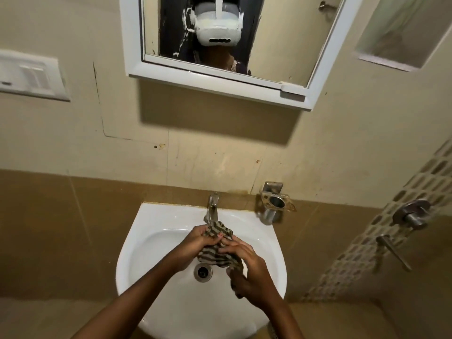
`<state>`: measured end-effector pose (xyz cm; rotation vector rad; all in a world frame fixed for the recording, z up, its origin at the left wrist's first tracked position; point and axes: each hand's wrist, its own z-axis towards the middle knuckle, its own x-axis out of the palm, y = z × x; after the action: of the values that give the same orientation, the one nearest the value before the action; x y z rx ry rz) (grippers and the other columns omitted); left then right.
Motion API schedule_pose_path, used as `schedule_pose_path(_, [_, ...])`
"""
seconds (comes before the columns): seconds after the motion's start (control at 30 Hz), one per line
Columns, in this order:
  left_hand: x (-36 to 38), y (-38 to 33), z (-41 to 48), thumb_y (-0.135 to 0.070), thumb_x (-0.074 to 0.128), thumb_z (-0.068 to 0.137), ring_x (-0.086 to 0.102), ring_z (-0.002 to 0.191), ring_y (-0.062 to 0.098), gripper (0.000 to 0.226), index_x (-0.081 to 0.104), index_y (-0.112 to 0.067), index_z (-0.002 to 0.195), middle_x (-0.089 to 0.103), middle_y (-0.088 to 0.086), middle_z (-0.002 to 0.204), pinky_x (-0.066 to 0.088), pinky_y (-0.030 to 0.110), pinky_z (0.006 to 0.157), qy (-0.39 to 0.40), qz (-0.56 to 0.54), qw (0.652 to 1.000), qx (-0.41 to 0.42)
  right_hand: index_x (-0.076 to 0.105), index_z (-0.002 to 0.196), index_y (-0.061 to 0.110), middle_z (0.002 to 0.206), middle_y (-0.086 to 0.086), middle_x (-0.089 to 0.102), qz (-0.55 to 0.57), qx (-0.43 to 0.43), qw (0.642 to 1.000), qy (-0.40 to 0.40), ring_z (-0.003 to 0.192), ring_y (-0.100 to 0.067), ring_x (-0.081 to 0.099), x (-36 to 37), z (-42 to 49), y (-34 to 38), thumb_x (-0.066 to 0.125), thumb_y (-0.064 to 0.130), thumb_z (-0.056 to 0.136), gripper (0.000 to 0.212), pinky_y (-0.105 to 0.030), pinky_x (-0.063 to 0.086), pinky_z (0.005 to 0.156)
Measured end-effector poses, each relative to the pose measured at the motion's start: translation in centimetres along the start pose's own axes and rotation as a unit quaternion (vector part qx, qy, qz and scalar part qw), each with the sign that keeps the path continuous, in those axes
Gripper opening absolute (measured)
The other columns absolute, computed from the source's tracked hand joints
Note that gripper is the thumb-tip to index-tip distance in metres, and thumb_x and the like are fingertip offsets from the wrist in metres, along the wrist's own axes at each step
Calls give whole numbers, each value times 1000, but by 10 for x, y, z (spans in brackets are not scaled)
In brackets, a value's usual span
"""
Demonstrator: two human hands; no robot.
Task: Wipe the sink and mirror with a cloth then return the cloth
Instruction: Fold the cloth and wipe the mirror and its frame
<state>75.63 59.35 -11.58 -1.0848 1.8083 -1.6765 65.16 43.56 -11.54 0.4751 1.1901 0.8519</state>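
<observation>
Presently both hands, left hand and right hand, clench the striped grey-green cloth, bunched lengthwise between them over the white ceramic sink, below the tap.

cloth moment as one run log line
both hands: left hand, right hand | grip cloth | over sink under tap

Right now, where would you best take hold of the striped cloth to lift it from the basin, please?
Grip the bunched middle of the striped cloth from above, probably best. Left hand and right hand pinch it there over the sink, while its loose end hangs lower right.
</observation>
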Motion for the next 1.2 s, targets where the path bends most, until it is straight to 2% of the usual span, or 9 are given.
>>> schedule_pose_path(0.13, [5, -23, -2, -33, 72, 73, 67, 98, 31, 45, 64, -7, 109, 71, 15, 104, 52, 36, 85, -29, 48, 997, 47, 51, 115, 33, 124, 14, 52, 275, 125, 949, -93, 123, -10, 50, -3, -6, 11, 82, 41, 60, 63, -30, 48, 97])
schedule_pose_path(0.27, [4, -50, -6, -29, 68, 76, 69, 93, 25, 36, 67, -8, 105, 72, 14, 102, 52, 35, 85, -34, 94, 991, 91, 50, 124, 20, 119, -8, 62, 390, 198, 899, -5, 111, -23, 62, -9, -4, 10, 84, 50, 56, 81, -31, 51, 87])
schedule_pose_path(0.47, [-15, -57, -15, -31, 71, 78, 71, 87, 23, 23, 73, -11, 87, 75, 10, 91, 53, 38, 83, -87, 196, 972, 92, 69, 89, 16, 68, 2, 65, 255, 222, 940, -35, 75, -15, 63, -23, 6, 8, 78, 16, 74, 17, -21, 51, 69])
schedule_pose_path(0.67, [-30, -49, -18, -57, 72, 64, 61, 82, 14, 52, 58, -21, 99, 64, -4, 86, 44, 29, 70, -162, 376, 911, 41, 58, 80, 33, 80, 16, 61, 55, 66, 996, -37, 78, -3, 57, -42, 34, 33, 64, 19, 84, 15, -13, 42, 69])
schedule_pose_path(0.77, [-24, -60, -25, -67, 73, 51, 51, 111, 7, 77, 42, -36, 114, 52, -13, 119, 43, 20, 88, -82, 367, 922, 95, 56, 84, 37, 92, 14, 61, -72, -3, 997, 39, 89, -4, 56, -55, 55, 51, 61, 18, 85, 19, -13, 40, 73])
schedule_pose_path(0.9, [-6, -73, -38, -24, 75, 74, 41, 122, 1, 57, 49, -33, 124, 50, -11, 133, 41, 6, 87, 113, 325, 937, 65, 67, 98, 22, 97, 17, 61, -191, -45, 970, 141, 85, 4, 52, -74, 78, 83, 65, 19, 86, 13, -5, 34, 70])
schedule_pose_path(1.03, [3, -72, -42, -30, 75, 71, 61, 107, 12, 38, 65, -15, 104, 68, -1, 110, 45, 35, 100, 136, 257, 954, 79, 69, 92, 25, 88, 24, 62, -130, -50, 971, 194, 83, 9, 57, -100, 85, 114, 69, 20, 83, 11, -7, 43, 72])
schedule_pose_path(1.13, [7, -80, -47, -21, 73, 75, 64, 93, 11, 19, 67, -18, 93, 71, -8, 94, 49, 26, 89, 175, 184, 963, 85, 64, 86, 34, 86, 19, 63, -100, -19, 981, 163, 81, 6, 58, -108, 84, 117, 71, 17, 80, 19, -14, 46, 71])
schedule_pose_path(1.2, [9, -87, -48, -15, 73, 75, 66, 89, 10, 18, 66, -16, 91, 72, -7, 89, 50, 22, 84, 187, 137, 969, 87, 63, 89, 32, 91, 21, 61, -167, -14, 985, 50, 84, 4, 57, -96, 81, 105, 72, 19, 79, 19, -19, 45, 75])
